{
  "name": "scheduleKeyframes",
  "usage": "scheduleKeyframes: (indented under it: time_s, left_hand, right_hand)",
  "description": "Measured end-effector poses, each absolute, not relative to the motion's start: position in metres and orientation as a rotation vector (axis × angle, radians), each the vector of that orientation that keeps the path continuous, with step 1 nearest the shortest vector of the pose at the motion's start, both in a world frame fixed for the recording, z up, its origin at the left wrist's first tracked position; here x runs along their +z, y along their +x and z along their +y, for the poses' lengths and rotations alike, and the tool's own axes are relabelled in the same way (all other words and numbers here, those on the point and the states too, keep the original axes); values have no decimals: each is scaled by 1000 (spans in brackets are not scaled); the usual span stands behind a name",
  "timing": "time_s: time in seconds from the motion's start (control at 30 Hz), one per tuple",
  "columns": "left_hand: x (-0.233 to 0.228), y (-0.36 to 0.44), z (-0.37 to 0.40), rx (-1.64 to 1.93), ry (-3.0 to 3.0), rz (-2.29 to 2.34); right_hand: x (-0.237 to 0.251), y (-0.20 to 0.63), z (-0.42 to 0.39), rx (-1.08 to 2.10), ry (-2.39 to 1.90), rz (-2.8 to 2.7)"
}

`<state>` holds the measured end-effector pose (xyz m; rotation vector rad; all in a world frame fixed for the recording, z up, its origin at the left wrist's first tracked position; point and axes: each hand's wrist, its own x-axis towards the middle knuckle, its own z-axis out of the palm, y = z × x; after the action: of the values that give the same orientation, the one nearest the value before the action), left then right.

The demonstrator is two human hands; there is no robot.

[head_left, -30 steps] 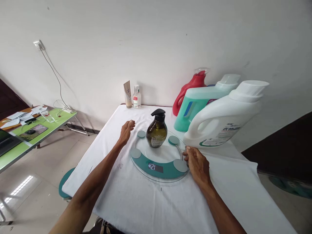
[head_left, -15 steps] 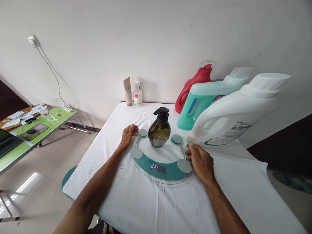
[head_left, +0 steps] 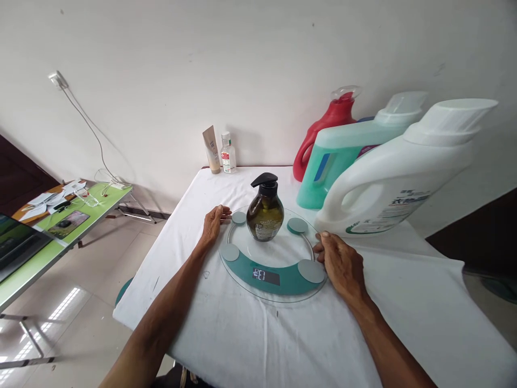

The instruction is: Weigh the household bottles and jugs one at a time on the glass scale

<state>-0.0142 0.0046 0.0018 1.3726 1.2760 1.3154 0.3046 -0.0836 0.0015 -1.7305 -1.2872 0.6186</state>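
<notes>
Between the left fingers (head_left: 226, 212) and the right fingers (head_left: 319, 248) lies the scale (head_left: 278, 253), smooth clear glass, with a shiny metal strip (head_left: 311, 248) just inside the right ones. The pump bottle (head_left: 265, 218) between them is glossy and translucent, glass or plastic I cannot tell, under a smooth black plastic pump head (head_left: 266, 183). Below all the fingers spreads matt, lightly creased cloth (head_left: 226, 312). Beyond the right fingers stand smooth plastic: a white jug (head_left: 388, 188), a translucent green jug (head_left: 339, 156), a red jug (head_left: 326, 126). Far out past the left fingers, loose paper (head_left: 42, 200) and glossy floor tiles (head_left: 92, 280)
</notes>
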Motion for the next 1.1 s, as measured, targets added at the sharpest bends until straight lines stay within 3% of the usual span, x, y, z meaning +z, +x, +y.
scheduleKeyframes:
  time_s: [1.1]
  left_hand:
    - [-3,-16,9,1277,1395,1264]
  right_hand:
    - [1,303,-82,621,-1781,-1264]
